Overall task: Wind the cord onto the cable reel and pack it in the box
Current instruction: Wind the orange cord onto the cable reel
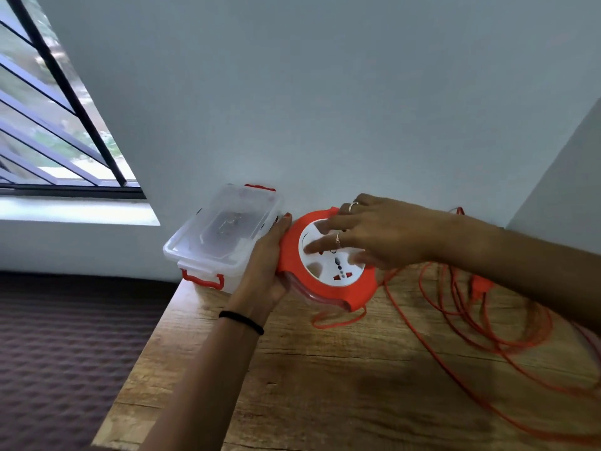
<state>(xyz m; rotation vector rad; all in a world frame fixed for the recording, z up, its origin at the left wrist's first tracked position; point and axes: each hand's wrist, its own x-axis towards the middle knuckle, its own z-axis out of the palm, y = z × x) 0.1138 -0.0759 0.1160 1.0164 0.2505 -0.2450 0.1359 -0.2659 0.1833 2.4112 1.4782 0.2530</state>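
Left hand (265, 265) grips the left rim of the cable reel (325, 265), fingers curled around its edge, and holds it above the desk (325, 385) near the rear wall. Right hand (374, 236) lies across the reel's white socket face, fingers extended and spread, pressing on the face without closing around anything. Orange cord (487, 323) leaves the underside of the reel and lies in loose, overlapping loops over the right half of the desk; its orange plug (478, 286) sits among the loops, partly hidden behind the right forearm. Clear plastic box (224, 236) with red latches and its lid on stands just left of the reel, at the desk's left rear corner, touching or nearly touching the left hand. A barred window (58, 125) is at far left.
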